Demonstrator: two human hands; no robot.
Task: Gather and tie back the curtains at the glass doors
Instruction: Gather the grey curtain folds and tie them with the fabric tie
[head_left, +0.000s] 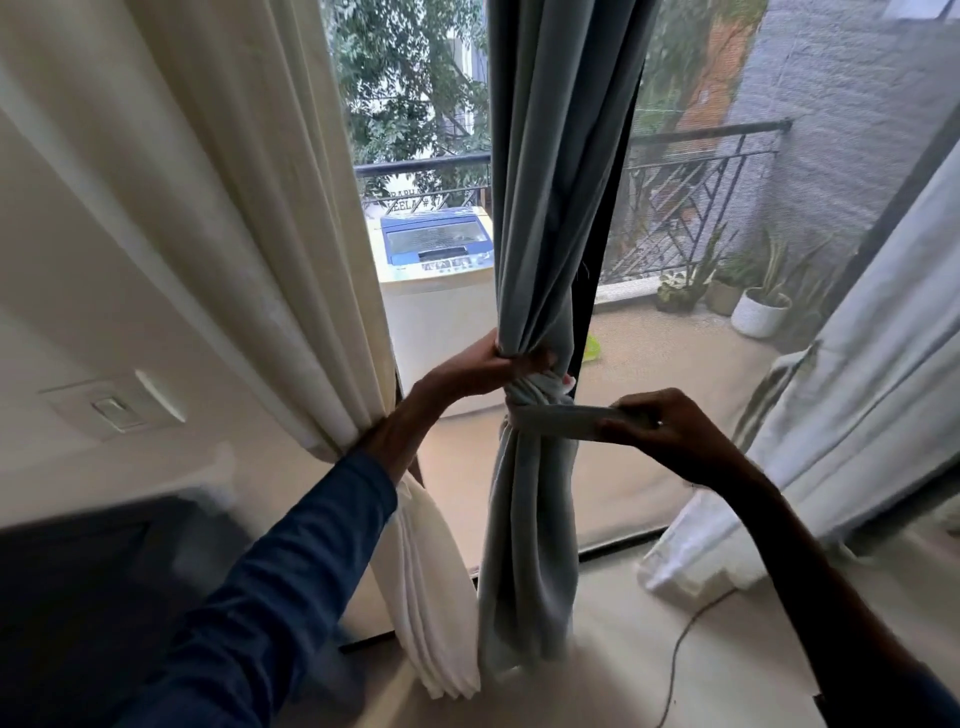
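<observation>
A grey-blue curtain (550, 171) hangs gathered into a bunch in front of the glass doors (691, 395). My left hand (483, 364) grips the bunch just above a knot (540, 392). A flat strip of the same fabric (561, 422) runs from under the knot out to the right, where my right hand (660, 428) pinches its end and holds it taut. Below the knot the curtain falls loose to the floor. A cream curtain (234, 208) at the left is drawn back toward the wall, its white lining (431, 597) hanging below.
A pale curtain (883, 374) hangs at the right edge. A wall switch (114, 410) and a dark object (93, 597) are at the left. A cable (685, 654) lies on the floor. Outside stand a washing machine (436, 260), potted plants (753, 306) and a railing (691, 176).
</observation>
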